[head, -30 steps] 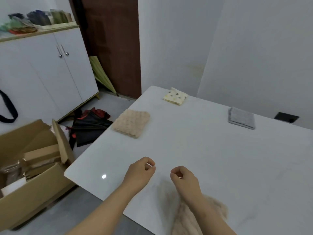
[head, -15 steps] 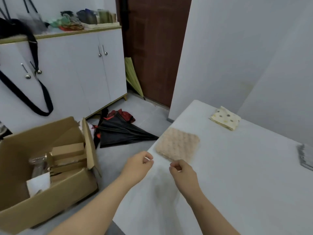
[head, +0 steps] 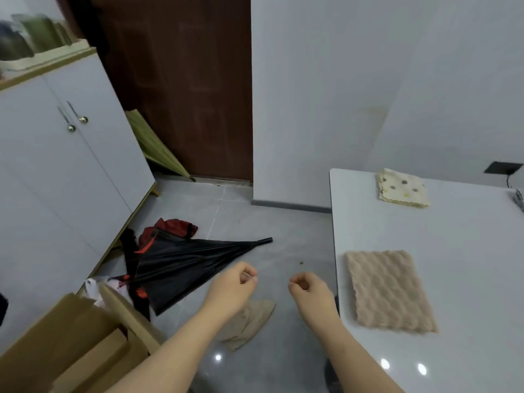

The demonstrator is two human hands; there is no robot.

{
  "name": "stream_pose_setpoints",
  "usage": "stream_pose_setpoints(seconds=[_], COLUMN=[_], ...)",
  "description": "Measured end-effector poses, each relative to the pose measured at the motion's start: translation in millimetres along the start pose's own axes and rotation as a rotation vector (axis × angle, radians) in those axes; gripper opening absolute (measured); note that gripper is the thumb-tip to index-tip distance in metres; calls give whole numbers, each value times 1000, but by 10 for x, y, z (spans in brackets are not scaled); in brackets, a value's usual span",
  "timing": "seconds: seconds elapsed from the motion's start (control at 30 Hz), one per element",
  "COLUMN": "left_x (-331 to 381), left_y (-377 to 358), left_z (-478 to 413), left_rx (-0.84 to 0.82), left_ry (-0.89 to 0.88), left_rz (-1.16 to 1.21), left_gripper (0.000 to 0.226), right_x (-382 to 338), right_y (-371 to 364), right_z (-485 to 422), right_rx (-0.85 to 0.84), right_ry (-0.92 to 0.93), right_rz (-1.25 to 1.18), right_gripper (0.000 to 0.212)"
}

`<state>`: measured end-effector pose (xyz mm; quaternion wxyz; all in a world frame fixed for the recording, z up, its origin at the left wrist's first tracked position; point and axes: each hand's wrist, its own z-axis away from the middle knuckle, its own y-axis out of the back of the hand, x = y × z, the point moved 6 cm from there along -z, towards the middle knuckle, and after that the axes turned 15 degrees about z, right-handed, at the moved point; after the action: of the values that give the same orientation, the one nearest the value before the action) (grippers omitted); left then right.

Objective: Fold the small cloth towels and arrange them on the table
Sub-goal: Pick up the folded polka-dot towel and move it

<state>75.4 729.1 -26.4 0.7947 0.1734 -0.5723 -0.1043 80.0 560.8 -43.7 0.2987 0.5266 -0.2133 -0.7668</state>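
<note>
**Both hands curled over the floor, two folded towels on the worktop**

The left hand (head: 231,290) and right hand (head: 310,293) are held out side by side above the grey floor (head: 255,217), a little apart. Each has its fingers curled and its thumb pressed to the fingertips. I cannot tell whether either pinch grips anything.

A limp beige cloth (head: 252,321) shows just under the left wrist, partly hidden by the forearm. I cannot tell whether it hangs from a hand or lies on the floor.

To the right of the right hand stands the white worktop (head: 467,251). A folded pinkish-beige towel (head: 388,290) with a bumpy weave lies flat near its left edge. Further back, well apart from it, a folded cream towel (head: 402,188) with dark spots sits near the far left corner.

On the floor beyond the hands lies a closed black and red umbrella (head: 184,265). An open cardboard box (head: 71,350) is at lower left, beside a white cabinet (head: 56,165). A green umbrella (head: 153,143) leans by the brown door (head: 181,80).
</note>
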Motion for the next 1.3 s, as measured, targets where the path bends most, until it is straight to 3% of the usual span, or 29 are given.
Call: stream_pose_setpoints(seconds=[0.23,0.5,0.83,1.03,1.3], left_x=[121,569,1629,1930,2324], left_y=[99,36,-397,-767,-1377], left_z=[-833,-2237,-3941,-4716,-5853], left_rx=[-136,-193,-311,-398,-603], left_ry=[-33,-86,-164,-189,-223], left_rz=[-68,-119,-88,-114,-187], left_gripper=[5,4,5,6,8], right_x=[-141,-567,-1045,-960,-716], right_y=[27,145,1134,1470,1807], right_z=[-537,-1876,-3488,-4158,-5053], right_rx=[142,148,235,296,392], right_ry=[-124,-145,-166,-226,-453], right_rz=[-61,-32,-22,-43,-150], right_gripper=[8,20,15,7,10])
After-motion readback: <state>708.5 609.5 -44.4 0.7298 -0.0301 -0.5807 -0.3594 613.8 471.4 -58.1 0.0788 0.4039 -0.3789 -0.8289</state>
